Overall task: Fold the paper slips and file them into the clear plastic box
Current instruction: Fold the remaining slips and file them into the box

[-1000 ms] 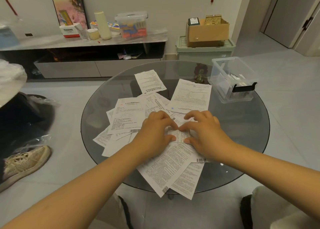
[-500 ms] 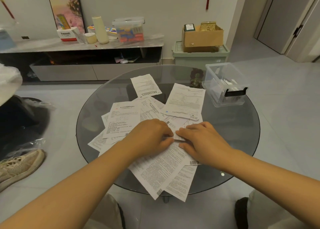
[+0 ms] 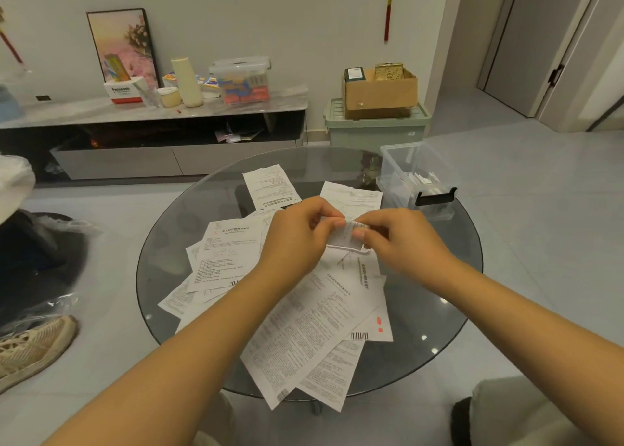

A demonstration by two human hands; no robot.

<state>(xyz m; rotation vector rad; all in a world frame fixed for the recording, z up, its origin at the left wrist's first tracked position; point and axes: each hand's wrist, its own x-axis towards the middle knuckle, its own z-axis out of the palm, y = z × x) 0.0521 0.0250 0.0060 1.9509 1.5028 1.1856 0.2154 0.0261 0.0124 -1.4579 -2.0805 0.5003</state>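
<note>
Head view: round glass worktop [image 3: 189, 216] is the landmark. Nearest its front rim, a fan of printed paper sheets [image 3: 314, 331] lies flat and overlapping; the front corners of two sheets overhang the rim. More sheets spread to the left of centre, one with a red-stamped header [image 3: 229, 253].

Above the worktop centre, both hands are raised clear of the sheets and share one small folded slip [image 3: 344, 239]. Left hand [image 3: 297, 239]: fingers curled, thumb and forefinger pinching the slip's left upper edge. Right hand [image 3: 401, 239]: fingers curled, thumb and fingertips pinching the slip's right edge. Slip is creased and hangs between the two hands, not touching the sheets below as far as I can tell.

Beyond the hands, two single sheets lie flat toward the worktop's far side: one far-centre [image 3: 270, 189], one to its right [image 3: 354, 197].

Clear plastic box [image 3: 418, 179] sits at the worktop's far-right rim, lid off, black latch on its near end, several white folded slips standing inside.

Past the worktop: green storage bin [image 3: 374, 128] with a cardboard box [image 3: 380, 94] on top, against the wall. Left of that, a low TV cabinet [image 3: 152, 135] carrying assorted containers. A shoe [image 3: 33, 347] is on the floor, left of the worktop.
</note>
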